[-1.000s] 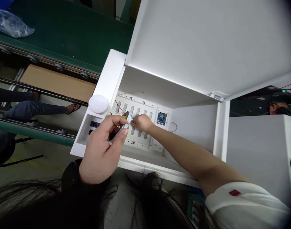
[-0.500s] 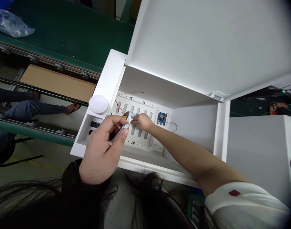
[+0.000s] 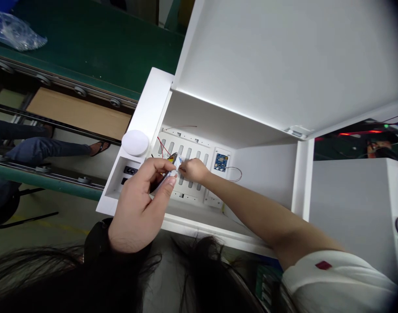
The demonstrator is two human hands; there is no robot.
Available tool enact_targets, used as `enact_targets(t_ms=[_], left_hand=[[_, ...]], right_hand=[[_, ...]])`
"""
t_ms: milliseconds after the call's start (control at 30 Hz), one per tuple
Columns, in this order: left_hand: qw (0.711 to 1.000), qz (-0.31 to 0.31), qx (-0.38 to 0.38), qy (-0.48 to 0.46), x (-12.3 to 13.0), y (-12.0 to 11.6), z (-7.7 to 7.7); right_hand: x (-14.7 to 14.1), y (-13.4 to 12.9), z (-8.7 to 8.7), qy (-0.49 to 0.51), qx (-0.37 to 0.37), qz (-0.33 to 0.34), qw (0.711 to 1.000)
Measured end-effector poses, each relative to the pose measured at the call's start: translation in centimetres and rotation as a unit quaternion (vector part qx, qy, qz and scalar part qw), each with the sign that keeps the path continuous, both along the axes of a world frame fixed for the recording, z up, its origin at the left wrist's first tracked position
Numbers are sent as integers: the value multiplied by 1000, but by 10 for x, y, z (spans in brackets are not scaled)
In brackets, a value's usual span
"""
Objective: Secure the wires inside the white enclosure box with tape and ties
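Note:
An open white cabinet (image 3: 153, 93) lies in front of me, its lid (image 3: 267, 56) raised. My left hand (image 3: 146, 195) is over its left part, thumb and forefinger pinching a small dark-edged piece with a white film (image 3: 178, 161). My right hand (image 3: 195, 170) reaches inside, its closed fingertips at the right side of that film. What they grip, if anything, is too small to tell. Red wires (image 3: 162, 147) run beside the piece. Below the hands is a slotted white panel (image 3: 188, 190). To its right sits a blue circuit board (image 3: 221, 162) with a thin cable.
A round white disc (image 3: 135, 143) and a recess with black sockets (image 3: 130, 170) are at the cabinet's left end. Behind is a green conveyor (image 3: 97, 48) with a clear plastic bag (image 3: 18, 32). A person's legs (image 3: 51, 147) show at the left; another white cabinet (image 3: 352, 208) stands right.
Both hands stay almost in place. The fingertips of my right hand have shifted very slightly at the film. A red light now shows in the background at the right.

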State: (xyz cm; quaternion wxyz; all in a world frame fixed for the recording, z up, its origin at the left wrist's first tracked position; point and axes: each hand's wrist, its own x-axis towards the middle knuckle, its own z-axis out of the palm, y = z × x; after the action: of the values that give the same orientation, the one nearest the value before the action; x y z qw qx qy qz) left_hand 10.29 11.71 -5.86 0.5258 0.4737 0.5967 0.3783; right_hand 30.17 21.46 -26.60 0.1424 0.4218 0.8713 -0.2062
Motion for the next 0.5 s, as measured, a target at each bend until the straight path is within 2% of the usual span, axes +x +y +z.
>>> enact_targets(t_ms=[267,400,500], left_hand=[[1000,3,-5,19,0,1,0],[999,10,-20,29,-2,0,1],[999,17,-37,26,-7,-3,-2]], right_hand=[[-14,-7,-2,-55,9,69,996],[-19,-12,-3,-32,7,50,998],[-24,-12,-3,-33,-21,28,999]])
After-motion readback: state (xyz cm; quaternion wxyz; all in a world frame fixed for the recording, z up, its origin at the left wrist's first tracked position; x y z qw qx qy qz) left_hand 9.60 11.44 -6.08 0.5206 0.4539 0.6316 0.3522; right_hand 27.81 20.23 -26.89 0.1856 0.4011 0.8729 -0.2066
